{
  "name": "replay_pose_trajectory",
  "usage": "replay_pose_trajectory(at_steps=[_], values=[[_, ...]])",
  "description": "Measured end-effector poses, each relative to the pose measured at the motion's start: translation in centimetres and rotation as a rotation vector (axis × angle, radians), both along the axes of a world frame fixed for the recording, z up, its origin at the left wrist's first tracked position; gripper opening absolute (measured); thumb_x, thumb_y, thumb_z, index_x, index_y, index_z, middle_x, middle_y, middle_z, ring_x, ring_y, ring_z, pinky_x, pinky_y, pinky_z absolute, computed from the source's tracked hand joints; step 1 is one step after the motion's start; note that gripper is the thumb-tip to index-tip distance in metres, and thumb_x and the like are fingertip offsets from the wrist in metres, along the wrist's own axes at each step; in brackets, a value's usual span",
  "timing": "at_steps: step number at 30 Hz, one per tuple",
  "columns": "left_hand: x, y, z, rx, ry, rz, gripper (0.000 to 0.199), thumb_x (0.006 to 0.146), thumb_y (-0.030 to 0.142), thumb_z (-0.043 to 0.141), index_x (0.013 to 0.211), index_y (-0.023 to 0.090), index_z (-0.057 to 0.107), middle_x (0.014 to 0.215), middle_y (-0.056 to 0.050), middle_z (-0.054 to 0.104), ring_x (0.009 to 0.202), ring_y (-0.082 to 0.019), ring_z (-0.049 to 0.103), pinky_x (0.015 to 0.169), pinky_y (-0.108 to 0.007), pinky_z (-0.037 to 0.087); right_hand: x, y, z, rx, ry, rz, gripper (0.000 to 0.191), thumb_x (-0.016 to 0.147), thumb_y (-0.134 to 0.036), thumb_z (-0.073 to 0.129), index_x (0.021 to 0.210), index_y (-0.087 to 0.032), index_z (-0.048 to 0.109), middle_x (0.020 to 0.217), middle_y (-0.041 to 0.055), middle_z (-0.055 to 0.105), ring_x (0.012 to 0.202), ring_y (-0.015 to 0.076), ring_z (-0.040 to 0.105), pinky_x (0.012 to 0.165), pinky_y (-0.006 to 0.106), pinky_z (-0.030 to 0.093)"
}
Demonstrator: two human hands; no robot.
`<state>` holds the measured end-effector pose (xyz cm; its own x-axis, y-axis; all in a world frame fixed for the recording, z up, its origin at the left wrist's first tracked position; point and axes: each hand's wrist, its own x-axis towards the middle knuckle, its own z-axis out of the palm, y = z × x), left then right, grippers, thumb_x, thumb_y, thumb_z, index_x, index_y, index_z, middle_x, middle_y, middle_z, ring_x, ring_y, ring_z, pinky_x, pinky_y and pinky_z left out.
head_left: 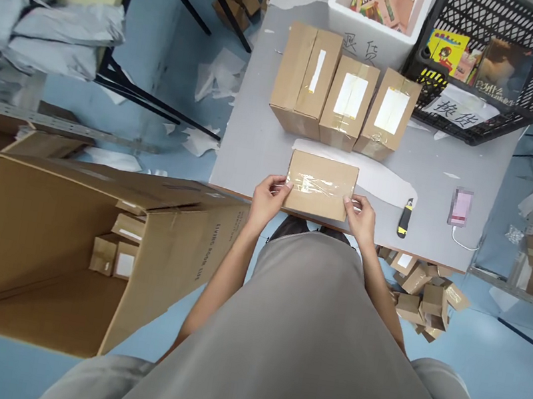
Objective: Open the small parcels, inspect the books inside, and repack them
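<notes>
A small brown cardboard box [322, 187] with clear tape across its top lies at the near edge of the grey table [259, 117]. My left hand [269, 200] grips its left end, thumb on the tape side. At the right end my right hand [361, 218] holds it between thumb and fingers. Beyond the box is a white sheet [385, 183]. Three taped cartons stand in a row behind it: a left one [303, 77], a middle one [349, 101] and a right one [390, 114]. A yellow and black box cutter [404, 218] lies to the right.
A white bin [372, 44] and a black crate [481, 119] with books stand at the back. A phone [460, 208] with a cable lies on the right. Down left is a large open carton [175, 266] holding small boxes; more boxes [427, 299] are piled below right.
</notes>
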<state>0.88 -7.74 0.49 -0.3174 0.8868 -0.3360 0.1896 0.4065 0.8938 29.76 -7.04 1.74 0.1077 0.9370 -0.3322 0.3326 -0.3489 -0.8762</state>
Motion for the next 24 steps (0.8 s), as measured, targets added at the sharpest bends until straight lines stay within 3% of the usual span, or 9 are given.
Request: replay_pose_trajectory(at_steps=[3, 7, 12, 17, 21, 24], values=[[-0.1, 0.6, -1.6, -0.023, -0.156, -0.021, 0.061, 0.097, 0.077, 0.074, 0.112, 0.019, 0.081, 0.119, -0.014, 0.085, 0.107, -0.028, 0.080, 0.102, -0.043, 0.065, 1.7, -0.1, -0.3, -0.012, -0.001, -0.064, 0.072, 0.088, -0.090, 0.073, 0.113, -0.022, 0.078, 0.127, 0.0186, 0.086, 0.116, 0.0373, 0.084, 0.105, 0.055, 0.070], [0.1, 1.9, -5.2, -0.205, -0.242, -0.033, 0.054, 0.096, 0.071, 0.077, 0.112, 0.020, 0.078, 0.124, -0.015, 0.084, 0.109, -0.029, 0.079, 0.101, -0.044, 0.064, 5.2, -0.7, -0.4, -0.004, -0.054, -0.178, 0.078, 0.083, -0.090, 0.075, 0.114, -0.019, 0.080, 0.125, 0.0217, 0.086, 0.118, 0.0376, 0.083, 0.112, 0.058, 0.067], [2.0, 2.9, -8.5, -0.367, -0.271, -0.111, 0.046, 0.090, 0.065, 0.081, 0.102, 0.021, 0.076, 0.114, -0.013, 0.084, 0.119, -0.033, 0.075, 0.106, -0.043, 0.059, 7.6, -2.1, 2.6, 0.092, -0.253, -0.328, 0.071, 0.092, -0.079, 0.072, 0.125, -0.016, 0.082, 0.135, 0.0247, 0.084, 0.129, 0.0377, 0.079, 0.118, 0.061, 0.062], [3.2, 3.4, -9.7, -0.390, -0.338, -0.160, 0.047, 0.089, 0.066, 0.081, 0.096, 0.020, 0.074, 0.108, -0.013, 0.084, 0.115, -0.032, 0.075, 0.104, -0.043, 0.059, 4.8, -3.0, 5.8, 0.117, -0.268, -0.199, 0.062, 0.104, -0.070, 0.067, 0.136, -0.019, 0.082, 0.146, 0.0212, 0.081, 0.139, 0.0361, 0.076, 0.118, 0.057, 0.064], [3.5, 3.7, -10.1, -0.415, -0.391, -0.183, 0.042, 0.092, 0.060, 0.077, 0.100, 0.019, 0.076, 0.116, -0.015, 0.085, 0.115, -0.031, 0.076, 0.103, -0.042, 0.060, 1.5, -3.0, 6.1, 0.104, -0.353, -0.090, 0.067, 0.106, -0.074, 0.063, 0.141, -0.020, 0.080, 0.153, 0.0194, 0.078, 0.144, 0.0354, 0.074, 0.121, 0.056, 0.063], [3.3, 3.6, -10.3, -0.432, -0.411, -0.180, 0.039, 0.093, 0.057, 0.076, 0.105, 0.019, 0.076, 0.122, -0.015, 0.085, 0.121, -0.032, 0.075, 0.104, -0.042, 0.061, 0.0, -3.0, 5.6, 0.095, -0.489, -0.068, 0.071, 0.109, -0.078, 0.056, 0.148, -0.022, 0.076, 0.160, 0.0203, 0.074, 0.154, 0.0387, 0.067, 0.133, 0.061, 0.053]])
